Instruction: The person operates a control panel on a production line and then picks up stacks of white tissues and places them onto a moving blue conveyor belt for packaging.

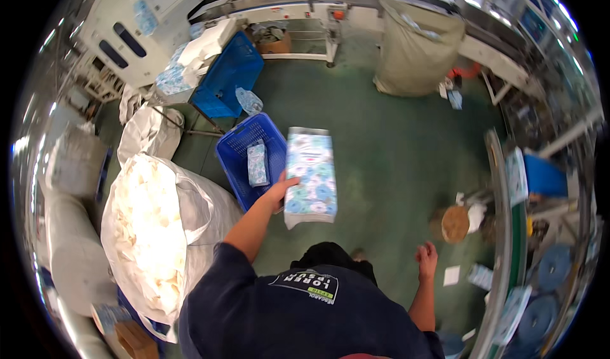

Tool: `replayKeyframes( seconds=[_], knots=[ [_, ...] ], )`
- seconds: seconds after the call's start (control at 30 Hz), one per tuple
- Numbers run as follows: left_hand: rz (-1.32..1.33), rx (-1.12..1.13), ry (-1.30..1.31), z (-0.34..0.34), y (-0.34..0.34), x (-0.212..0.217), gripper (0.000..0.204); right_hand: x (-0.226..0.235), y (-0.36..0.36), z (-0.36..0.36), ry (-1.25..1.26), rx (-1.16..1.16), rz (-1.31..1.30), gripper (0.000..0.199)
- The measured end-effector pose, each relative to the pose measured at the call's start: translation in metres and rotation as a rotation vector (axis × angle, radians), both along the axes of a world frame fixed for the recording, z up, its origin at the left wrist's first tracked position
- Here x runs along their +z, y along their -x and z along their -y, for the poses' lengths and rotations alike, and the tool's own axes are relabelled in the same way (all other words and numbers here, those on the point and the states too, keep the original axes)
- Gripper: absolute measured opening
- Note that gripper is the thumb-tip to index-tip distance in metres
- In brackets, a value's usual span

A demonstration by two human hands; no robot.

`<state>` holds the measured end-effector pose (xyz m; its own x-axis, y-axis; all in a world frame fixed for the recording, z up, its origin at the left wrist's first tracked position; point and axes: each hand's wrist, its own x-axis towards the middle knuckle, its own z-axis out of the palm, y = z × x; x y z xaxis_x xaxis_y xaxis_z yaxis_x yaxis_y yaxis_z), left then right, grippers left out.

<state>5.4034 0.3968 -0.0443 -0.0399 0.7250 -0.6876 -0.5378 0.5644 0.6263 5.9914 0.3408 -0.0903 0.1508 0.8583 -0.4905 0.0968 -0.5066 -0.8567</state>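
My left hand is closed on the edge of a long tissue pack with a blue and white floral print, held out in front of my body above the floor. Just left of that hand a blue plastic basket stands on the floor, with a smaller, similarly printed pack lying inside. My right hand hangs low on the right, its fingers loosely bent and apart, and nothing shows in it. The nearest thing to it is a round brown stool-like object.
A big white sack full of pale scraps stands at the left. Behind the basket are a blue bin and a clear plastic bag. A beige sack sits by the far conveyor. Along the right runs a metal rail.
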Motion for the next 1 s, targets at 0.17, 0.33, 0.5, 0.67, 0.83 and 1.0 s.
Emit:
replayKeyframes(
  seconds=[0.17, 0.33, 0.5, 0.67, 0.83, 1.0],
  knots=[
    [-0.115, 0.586, -0.033, 0.001, 0.115, 0.014, 0.078, 0.062, 0.112, -0.26, -0.248, 0.357, -0.097, 0.046],
    [-0.212, 0.989, -0.136, -0.021, 0.203, -0.027, 0.075, 0.005, 0.198, -0.44, -0.305, 0.718, 0.136, 0.044],
    [-0.32, 1.134, -0.06, -0.147, 0.304, -0.025, 0.081, -0.048, 0.24, -0.543, 0.026, 0.741, 0.342, 0.052],
    [-0.543, 1.256, 0.145, -0.2, 0.454, -0.004, 0.102, -0.035, 0.355, -0.656, 0.236, 0.723, 0.287, 0.052],
    [-0.889, 1.225, 0.485, -0.255, 0.62, 0.012, 0.107, -0.066, 0.478, -0.837, 0.168, 0.827, 0.434, 0.048],
    [-1.068, 1.186, 0.719, -0.281, 0.774, 0.005, 0.106, -0.071, 0.689, -1.013, 0.051, 0.946, 0.259, 0.044]
  ],
)
